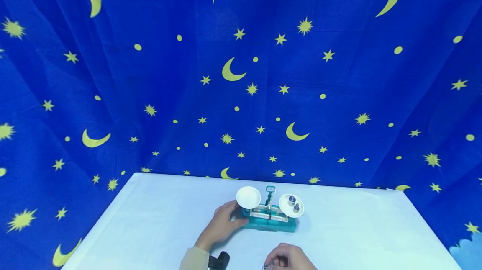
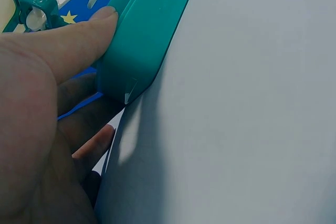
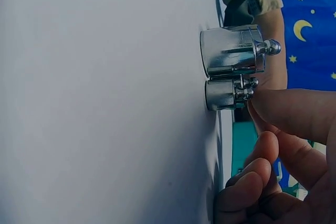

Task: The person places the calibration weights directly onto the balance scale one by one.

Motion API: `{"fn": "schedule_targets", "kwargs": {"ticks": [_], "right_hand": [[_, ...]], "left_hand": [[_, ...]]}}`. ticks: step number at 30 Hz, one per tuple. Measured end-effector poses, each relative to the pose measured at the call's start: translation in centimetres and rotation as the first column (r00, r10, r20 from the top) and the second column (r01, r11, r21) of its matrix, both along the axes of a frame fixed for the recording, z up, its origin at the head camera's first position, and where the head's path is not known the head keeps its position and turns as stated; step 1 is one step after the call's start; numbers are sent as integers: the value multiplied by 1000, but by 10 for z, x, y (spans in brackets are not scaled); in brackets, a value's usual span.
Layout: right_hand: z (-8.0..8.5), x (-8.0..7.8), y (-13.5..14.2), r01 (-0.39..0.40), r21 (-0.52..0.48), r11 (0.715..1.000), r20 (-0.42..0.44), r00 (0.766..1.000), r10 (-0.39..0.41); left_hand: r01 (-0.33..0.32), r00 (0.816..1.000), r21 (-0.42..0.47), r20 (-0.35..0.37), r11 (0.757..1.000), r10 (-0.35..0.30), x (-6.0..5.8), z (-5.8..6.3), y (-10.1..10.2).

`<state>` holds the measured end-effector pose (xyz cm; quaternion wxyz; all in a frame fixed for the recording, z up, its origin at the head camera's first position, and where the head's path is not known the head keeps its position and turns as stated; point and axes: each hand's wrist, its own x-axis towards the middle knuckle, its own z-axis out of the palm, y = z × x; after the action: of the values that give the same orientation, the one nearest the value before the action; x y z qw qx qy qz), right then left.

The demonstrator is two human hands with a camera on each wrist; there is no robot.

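A green-and-white balance scale point(image 1: 269, 224) stands on the table with two metal weights point(image 1: 296, 207) in its right pan point(image 1: 285, 209). The left pan point(image 1: 248, 197) holds nothing. My left hand point(image 1: 221, 225) grips the left end of the green base, its thumb point(image 2: 92, 30) on the front and its fingers behind. Nearer the front, my right hand point(image 1: 289, 256) pinches the knob of a small metal weight point(image 3: 219, 95) between thumb and forefinger. That weight stands on the tabletop, beside a larger metal weight point(image 3: 231, 53). Another small knob shows behind it, mostly hidden.
The white tabletop point(image 1: 361, 228) runs back to a blue curtain point(image 1: 263, 106) with yellow moons and stars. A black wrist device point(image 1: 219, 260) sits by the left sleeve point(image 1: 193, 258).
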<state>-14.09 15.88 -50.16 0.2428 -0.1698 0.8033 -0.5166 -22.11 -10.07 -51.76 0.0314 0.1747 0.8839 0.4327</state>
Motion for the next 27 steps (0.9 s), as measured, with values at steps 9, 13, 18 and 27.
{"fn": "schedule_targets", "kwargs": {"ticks": [9,13,18,27], "right_hand": [[0,0,-1,-20,-17,1000,-11,1000,19],[-1,-1,-1,-55,-30,998,-37,998,54],[-2,-4,-1,-73,-21,997,-50,996,72],[-2,-5,-3,-72,-1,997,-57,996,72]], "left_hand": [[7,1000,12,-18,1000,-6,-1,-2,-1],[8,1000,15,-20,1000,-7,-1,-2,-1],[6,1000,10,-13,1000,-5,-1,-2,-1],[3,1000,14,-4,1000,-3,0,0,0]]}}
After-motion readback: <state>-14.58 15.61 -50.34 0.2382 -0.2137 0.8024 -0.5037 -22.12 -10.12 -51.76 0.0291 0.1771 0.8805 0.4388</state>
